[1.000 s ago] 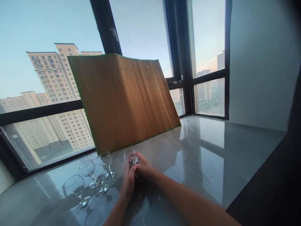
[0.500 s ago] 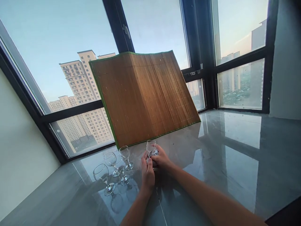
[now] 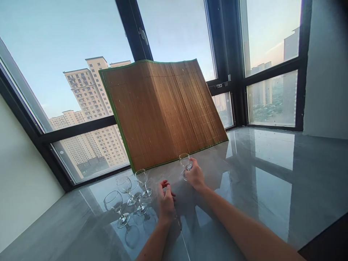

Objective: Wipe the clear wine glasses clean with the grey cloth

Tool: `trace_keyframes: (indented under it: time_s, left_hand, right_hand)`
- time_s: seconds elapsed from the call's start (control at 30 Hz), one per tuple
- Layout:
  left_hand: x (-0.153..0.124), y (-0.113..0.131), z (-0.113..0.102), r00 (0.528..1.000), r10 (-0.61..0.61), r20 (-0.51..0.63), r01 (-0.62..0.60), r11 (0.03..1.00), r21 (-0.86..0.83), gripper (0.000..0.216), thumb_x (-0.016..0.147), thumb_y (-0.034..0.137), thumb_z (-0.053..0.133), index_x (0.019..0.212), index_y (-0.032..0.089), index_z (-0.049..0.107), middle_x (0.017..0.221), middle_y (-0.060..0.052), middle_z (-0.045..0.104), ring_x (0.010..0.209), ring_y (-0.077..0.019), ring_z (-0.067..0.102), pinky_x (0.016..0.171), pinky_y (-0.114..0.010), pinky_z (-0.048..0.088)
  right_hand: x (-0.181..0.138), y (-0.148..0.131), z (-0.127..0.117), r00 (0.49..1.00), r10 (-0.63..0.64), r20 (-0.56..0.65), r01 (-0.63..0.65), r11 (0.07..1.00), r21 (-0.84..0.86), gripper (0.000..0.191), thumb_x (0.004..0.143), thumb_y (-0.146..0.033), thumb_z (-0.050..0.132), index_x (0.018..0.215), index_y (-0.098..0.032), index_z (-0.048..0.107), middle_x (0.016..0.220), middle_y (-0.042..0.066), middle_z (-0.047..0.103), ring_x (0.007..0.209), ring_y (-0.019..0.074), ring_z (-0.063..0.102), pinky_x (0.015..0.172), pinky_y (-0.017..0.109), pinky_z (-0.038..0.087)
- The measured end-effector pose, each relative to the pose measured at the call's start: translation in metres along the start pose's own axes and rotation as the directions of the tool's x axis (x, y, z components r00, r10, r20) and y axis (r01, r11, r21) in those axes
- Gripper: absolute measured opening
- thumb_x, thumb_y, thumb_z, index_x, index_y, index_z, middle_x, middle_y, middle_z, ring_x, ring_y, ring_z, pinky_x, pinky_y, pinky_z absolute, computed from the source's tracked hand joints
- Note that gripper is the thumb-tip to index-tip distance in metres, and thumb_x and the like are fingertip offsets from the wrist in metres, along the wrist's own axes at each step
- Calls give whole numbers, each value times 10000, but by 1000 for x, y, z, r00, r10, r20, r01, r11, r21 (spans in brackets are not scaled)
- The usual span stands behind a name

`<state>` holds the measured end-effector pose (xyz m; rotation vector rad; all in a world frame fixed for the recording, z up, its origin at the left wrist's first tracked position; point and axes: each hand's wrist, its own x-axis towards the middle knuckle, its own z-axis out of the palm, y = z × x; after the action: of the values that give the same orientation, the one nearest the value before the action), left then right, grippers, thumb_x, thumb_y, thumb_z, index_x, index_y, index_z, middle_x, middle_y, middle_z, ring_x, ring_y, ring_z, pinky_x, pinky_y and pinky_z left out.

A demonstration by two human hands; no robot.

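Observation:
My right hand (image 3: 195,175) is closed round the lower part of a clear stemmed wine glass (image 3: 184,161). The bowl stands upright above the fingers, just in front of the brown mat's lower edge; the fingers partly cover the stem. Nothing shows in my left hand (image 3: 166,203), which hovers over the grey surface with loosely curled fingers and the thumb apart from them. To its left, several similar glasses stand upright in a close group: the nearest glass (image 3: 113,201) at the front left, and another glass (image 3: 141,177) at the back.
A brown slatted mat (image 3: 165,112) with green edging leans against the dark window frame (image 3: 223,43). The glossy grey tiled surface (image 3: 261,195) reflects the windows. A pale wall (image 3: 19,181) rises at the left.
My hands have parted. The left has let go of the wine glass and drawn back slightly left; the right has carried it right and farther away. The view has shifted a little.

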<state>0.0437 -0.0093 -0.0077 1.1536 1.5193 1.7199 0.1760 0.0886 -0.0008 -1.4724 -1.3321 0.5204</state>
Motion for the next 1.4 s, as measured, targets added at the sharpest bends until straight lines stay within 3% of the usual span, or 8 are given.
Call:
trace_keyframes:
  time_s: [0.2,0.5,0.73,0.83,0.93,1.03,1.17,1.4]
  left_hand:
    - [-1,0,1,998,12,54,-15,999,52,386,776,492,579,987,169,595,682,1,573,551,-137,538,486,-249,431]
    - [2,-8,1,995,-24,98,15,996,90,336,826,438,536,1017,169,600,576,26,534,513,-138,514,492,-242,410]
    - [-4,-1,0,984,90,154,-114,981,155,248,851,387,502,883,181,636,681,-22,593,551,-151,535,528,-270,417]
    - [-11,10,-7,927,333,175,-372,881,292,219,870,316,499,969,195,654,898,-81,651,702,-187,595,672,-325,475]
    - [-14,22,-20,759,623,190,-639,655,403,265,841,289,569,1083,218,649,1156,-137,597,1044,-274,590,950,-439,449]
    - [-10,30,-32,633,774,22,-649,515,560,372,790,334,650,1136,201,616,1300,-177,463,1307,-356,396,1123,-549,277]
    - [2,33,-47,555,804,-214,-491,524,696,583,775,362,656,1288,174,452,1408,-210,311,1393,-388,233,1145,-596,191]
    - [4,32,-53,548,779,-306,-366,552,749,718,814,343,571,1435,162,260,1465,-243,270,1418,-407,220,1138,-602,174]
  right_hand:
    - [2,3,-4,999,47,-5,-48,990,-133,562,789,-185,552,1347,-221,492,883,106,714,841,292,687,673,328,412]
    - [4,7,-4,999,22,-44,-25,998,-52,515,832,-149,531,1342,-191,471,1028,98,722,916,248,686,709,293,421]
    - [9,-4,-23,942,200,-271,-177,978,107,444,866,-213,488,1310,-223,490,1172,111,690,981,276,670,742,321,434]
    - [8,-16,-33,911,115,-396,-56,986,157,466,868,-223,487,1332,-228,448,1219,106,671,1038,266,660,811,327,455]
    - [-3,-26,-35,862,-166,-478,265,953,148,444,905,-278,486,1340,-215,422,1308,123,621,1163,245,615,929,346,463]
    - [-21,-33,-29,808,-442,-389,525,840,137,379,938,-298,471,1306,-210,464,1318,132,607,1185,227,606,973,354,467]
    - [-40,-34,-18,750,-652,-113,662,736,143,320,914,-215,496,1229,-225,549,1171,91,680,1081,207,633,943,323,466]
    - [-36,-25,-9,799,-561,214,584,810,-59,288,876,-171,539,1147,-246,600,995,47,706,920,206,657,756,263,417]
